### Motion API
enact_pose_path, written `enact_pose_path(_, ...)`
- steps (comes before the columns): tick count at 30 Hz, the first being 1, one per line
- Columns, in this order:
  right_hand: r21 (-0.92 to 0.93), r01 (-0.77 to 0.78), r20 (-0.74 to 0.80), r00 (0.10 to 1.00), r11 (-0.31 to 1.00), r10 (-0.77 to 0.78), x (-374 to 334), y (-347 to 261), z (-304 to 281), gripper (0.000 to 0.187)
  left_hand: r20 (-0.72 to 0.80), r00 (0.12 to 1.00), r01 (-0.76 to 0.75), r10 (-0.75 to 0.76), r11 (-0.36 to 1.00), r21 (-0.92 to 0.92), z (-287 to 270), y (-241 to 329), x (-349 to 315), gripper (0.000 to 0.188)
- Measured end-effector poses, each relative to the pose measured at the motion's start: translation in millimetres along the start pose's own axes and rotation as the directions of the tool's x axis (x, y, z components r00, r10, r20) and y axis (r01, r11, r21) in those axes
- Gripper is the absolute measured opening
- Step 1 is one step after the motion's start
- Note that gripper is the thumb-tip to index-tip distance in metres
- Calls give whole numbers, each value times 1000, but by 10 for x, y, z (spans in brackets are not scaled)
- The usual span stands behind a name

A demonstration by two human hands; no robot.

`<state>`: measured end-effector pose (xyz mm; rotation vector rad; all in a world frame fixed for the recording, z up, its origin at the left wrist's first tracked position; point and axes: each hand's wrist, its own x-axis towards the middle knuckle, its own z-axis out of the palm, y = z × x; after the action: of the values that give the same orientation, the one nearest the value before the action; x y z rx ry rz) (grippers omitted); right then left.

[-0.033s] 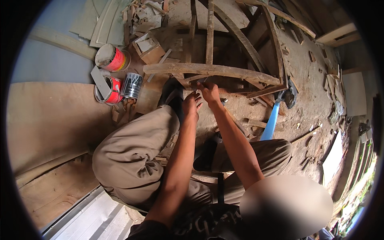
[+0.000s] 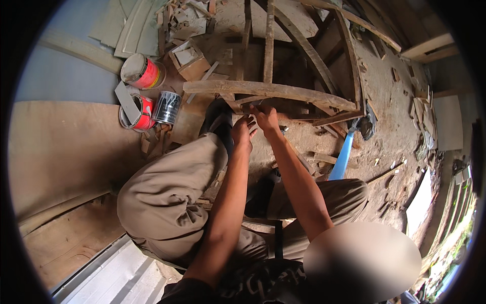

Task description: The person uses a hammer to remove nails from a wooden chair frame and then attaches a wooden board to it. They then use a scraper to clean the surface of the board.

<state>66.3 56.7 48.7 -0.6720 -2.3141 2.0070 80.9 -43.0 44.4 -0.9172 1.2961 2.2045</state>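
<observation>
A worn wooden frame [image 2: 273,92] with a curved front rail and several slats stands on the floor ahead of me. Just below its front rail, my right hand [image 2: 266,120] is closed, its fingers pinched at the frame's lower edge; a small greyish bit shows at the fingertips, too small to name. Close beside it on the left, my left hand [image 2: 242,130] has its fingers bent inward, with a tiny pale spot at the tips. What it pinches is hidden. The two hands are close together between my feet.
Two red cans [image 2: 143,72] and a dark paint can [image 2: 167,107] stand at the left, beside a small box [image 2: 189,61] of scraps. A blue tapering object [image 2: 342,156] lies right of my hands. Wood offcuts [image 2: 387,173] litter the floor. A plywood sheet [image 2: 76,152] is at far left.
The view has shifted very slightly, so the wooden frame appears a little further right. Both hands keep the same places and hold.
</observation>
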Motion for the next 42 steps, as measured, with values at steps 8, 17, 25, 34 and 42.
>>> enact_pose_path(8,157,-150,100,986,976,135,20,-113,-15,30,-11,1000,-23,22,987,-161,120,-17,158,29)
enact_pose_path(17,74,-125,58,991,989,121,81,146,35,32,-17,1000,1,-6,972,-236,97,-79,124,32)
enact_pose_path(25,50,-35,42,999,998,33,123,113,37,29,-2,1000,0,-1,967,-254,111,-52,203,33)
enact_pose_path(34,4,15,4,1000,1000,-15,123,146,67,27,-12,1000,19,-24,952,-307,122,-72,252,31)
enact_pose_path(42,63,10,-11,1000,998,-10,106,209,74,28,-45,998,37,-54,949,-312,215,-66,205,31)
